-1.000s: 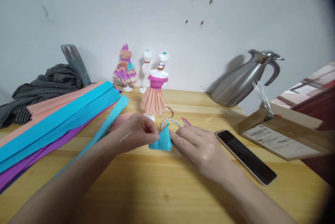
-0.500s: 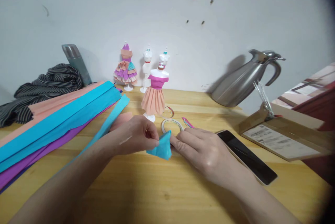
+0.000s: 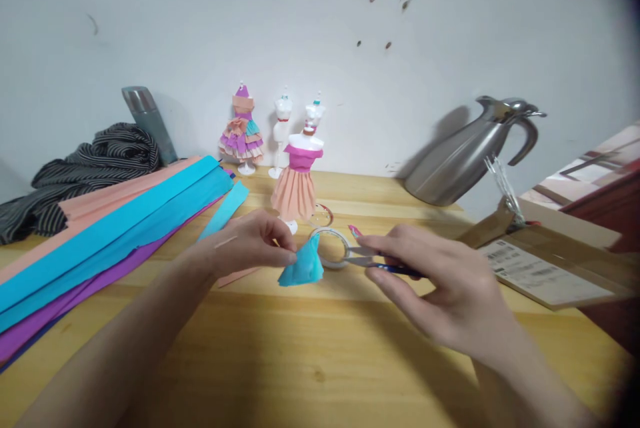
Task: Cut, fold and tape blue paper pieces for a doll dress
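Observation:
My left hand (image 3: 247,245) pinches a small folded piece of blue crepe paper (image 3: 303,266) just above the wooden table (image 3: 310,348). To its right, my right hand (image 3: 440,285) grips a pair of small scissors (image 3: 367,256), blades pointing left toward the blue piece, a short gap away. A roll of clear tape (image 3: 333,248) lies right behind the paper and blades. A mannequin in a pink and peach paper dress (image 3: 297,178) stands just beyond.
Long blue, peach and purple crepe sheets (image 3: 110,231) cover the left. Two more small mannequins (image 3: 260,131), a grey flask (image 3: 147,123) and striped cloth (image 3: 85,165) line the wall. A steel jug (image 3: 465,151) and cardboard box (image 3: 545,261) sit at the right.
My right hand has let go of the blue piece and now holds scissors. My left hand has lifted the blue piece slightly. The phone is now hidden behind my right hand.

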Tool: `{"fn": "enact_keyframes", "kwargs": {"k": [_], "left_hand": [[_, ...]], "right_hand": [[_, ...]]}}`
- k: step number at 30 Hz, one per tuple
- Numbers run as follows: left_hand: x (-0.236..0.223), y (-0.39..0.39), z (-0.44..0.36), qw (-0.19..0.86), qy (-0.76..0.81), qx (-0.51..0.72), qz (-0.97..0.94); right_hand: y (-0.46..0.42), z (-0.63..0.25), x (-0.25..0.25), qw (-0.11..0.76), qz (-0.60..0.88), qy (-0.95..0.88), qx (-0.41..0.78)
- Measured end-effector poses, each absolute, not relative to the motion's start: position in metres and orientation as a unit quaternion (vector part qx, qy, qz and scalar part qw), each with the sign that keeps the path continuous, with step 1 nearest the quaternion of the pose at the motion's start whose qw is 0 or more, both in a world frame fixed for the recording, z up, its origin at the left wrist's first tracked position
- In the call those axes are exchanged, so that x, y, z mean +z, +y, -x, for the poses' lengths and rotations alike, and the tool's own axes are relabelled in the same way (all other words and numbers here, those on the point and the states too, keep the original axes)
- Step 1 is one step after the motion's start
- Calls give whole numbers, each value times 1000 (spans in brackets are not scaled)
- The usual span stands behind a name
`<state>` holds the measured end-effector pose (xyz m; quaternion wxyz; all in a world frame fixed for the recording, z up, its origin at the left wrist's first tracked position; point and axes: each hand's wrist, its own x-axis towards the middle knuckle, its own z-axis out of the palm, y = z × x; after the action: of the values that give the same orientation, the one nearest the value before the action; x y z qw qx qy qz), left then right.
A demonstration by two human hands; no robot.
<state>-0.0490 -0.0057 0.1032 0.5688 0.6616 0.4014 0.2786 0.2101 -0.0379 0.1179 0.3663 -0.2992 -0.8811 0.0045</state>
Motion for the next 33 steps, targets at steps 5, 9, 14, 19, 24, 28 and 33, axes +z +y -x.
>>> {"fn": "enact_keyframes", "kwargs": {"k": [5,9,14,19,24,28,33], "left_hand": [[82,2,36,723,268,320,-550],[64,2,24,748,269,338,-504],[55,-1,15,762,296,326,-475],[56,-4,10,780,299,314,-451],[57,-4,10,774,316,329,-438],[58,-4,10,781,303,328,-437],[66,-6,7,741,327,341,-477]], "right_hand": [[-27,-210,106,486,383,-721,313],[-22,-191,96,388,376,-682,492],[-27,-174,98,343,386,-671,532],[-25,-173,95,361,376,-616,591],[-25,-173,94,375,371,-594,607],[-25,-174,95,388,377,-587,603],[-23,-174,94,389,376,-586,604]]}}
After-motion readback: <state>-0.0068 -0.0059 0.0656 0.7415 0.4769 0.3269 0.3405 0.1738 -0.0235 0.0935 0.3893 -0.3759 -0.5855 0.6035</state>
